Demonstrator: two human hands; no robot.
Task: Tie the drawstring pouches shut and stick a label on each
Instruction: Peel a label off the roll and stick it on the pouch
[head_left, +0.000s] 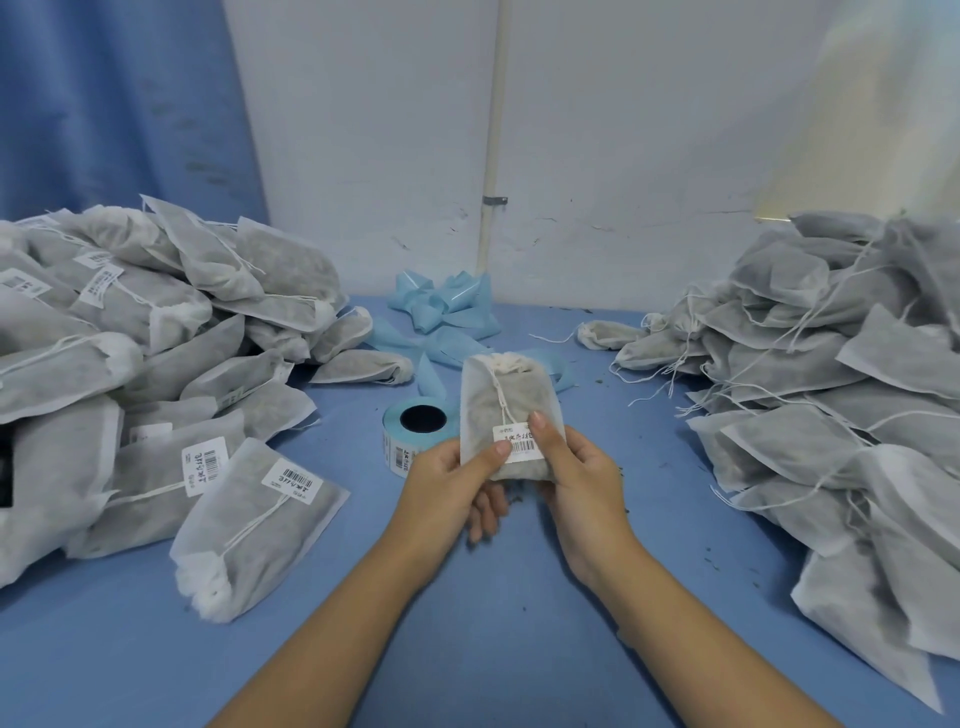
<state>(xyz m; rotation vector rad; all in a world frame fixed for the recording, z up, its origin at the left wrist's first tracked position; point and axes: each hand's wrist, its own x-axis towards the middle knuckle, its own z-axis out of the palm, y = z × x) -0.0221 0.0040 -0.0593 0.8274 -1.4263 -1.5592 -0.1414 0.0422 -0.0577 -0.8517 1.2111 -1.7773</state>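
Pouch (506, 410), upright above the middle of the blue worktop (493, 597), has its neck gathered at 12 o'clock, and its drawstring hangs down the front. A white barcode label (519, 444) sits near its lower edge. The left hand (452, 483) grips the pouch's 7 o'clock corner. The right hand (582, 478) grips its 5 o'clock corner, with the thumb on the label. A label roll (410, 431) lies just beside the pouch at 9 o'clock. Labelled pouches (130, 364) are heaped far at 9 o'clock and unlabelled pouches (831, 389) at 3 o'clock.
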